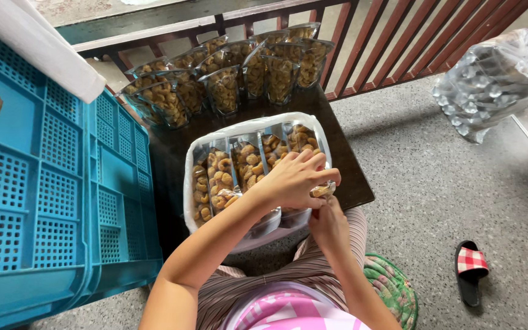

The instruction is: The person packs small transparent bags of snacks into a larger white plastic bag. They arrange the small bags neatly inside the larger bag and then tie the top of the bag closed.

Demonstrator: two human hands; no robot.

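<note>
The left hand [293, 178] reaches across and bends its fingers down over a small clear plastic pouch of golden-brown ring snacks [321, 190]. The right hand [327, 221] comes up from below and pinches the same pouch from underneath. Both hands are curled closed on it, and they touch each other there. Most of the pouch is hidden by the fingers, so only a shiny bit of plastic with a few brown rings peeks out at the right side.

The pouch sits at the near right edge of a big see-through plastic bag with a white rim [188, 189]. Inside the big bag stands a row of more clear snack pouches [239, 168], side by side, upright and leaning a little. Each one is full of round, curly, golden-brown snacks, and the plastic is glossy.

The big bag rests on a small dark brown surface [352, 177]. At the far end of the surface is a group of filled clear pouches [227, 82], standing close together in rows, next to a reddish-brown railing [392, 43].

A tall blue plastic crate with grid holes [50, 183] stands on the left, touching the surface. On the grey speckled floor [447, 195] to the right lies a black slipper with a red and white checked strap [470, 269]. Farther off is a crinkly clear plastic bag of empty packs [496, 79]. A green woven mat [392, 290] shows under the person's knee.
</note>
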